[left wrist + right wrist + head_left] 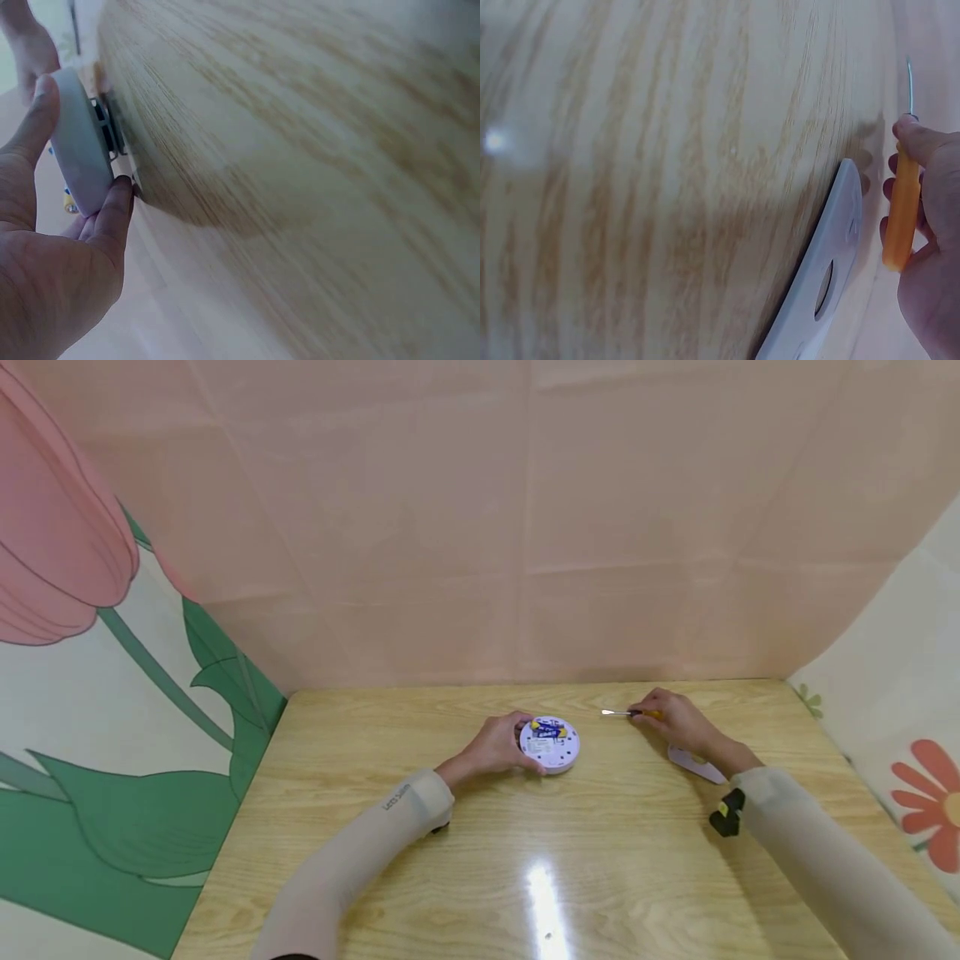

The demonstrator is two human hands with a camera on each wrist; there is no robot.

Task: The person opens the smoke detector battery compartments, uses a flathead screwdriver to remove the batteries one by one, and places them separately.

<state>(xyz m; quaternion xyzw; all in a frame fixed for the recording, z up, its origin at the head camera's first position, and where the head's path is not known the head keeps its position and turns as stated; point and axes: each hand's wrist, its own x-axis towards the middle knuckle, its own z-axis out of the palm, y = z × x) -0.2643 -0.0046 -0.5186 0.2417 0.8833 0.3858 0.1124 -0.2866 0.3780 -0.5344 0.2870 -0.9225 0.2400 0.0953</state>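
Observation:
My left hand (pixel 493 745) grips a round white device (pixel 538 758) by its rim, thumb on one side and fingers on the other. Blue-and-yellow batteries (pixel 550 729) show on its upward face, among several small dark holes. Dark clip-like parts (pixel 111 129) stick out from the opposite face in the left wrist view. A screwdriver (pixel 904 206) with an orange handle is in my right hand (pixel 678 724), its metal shaft pointing left toward the device. Close below that hand, a flat white plate (pixel 695 766) with an oval cutout lies on the table.
The wooden table (pixel 450 893) reflects a bright light near its front. A plain pinkish cloth (pixel 480 527) hangs behind the far edge. Flower-printed panels stand at the left (pixel 150 710) and right (pixel 915 693).

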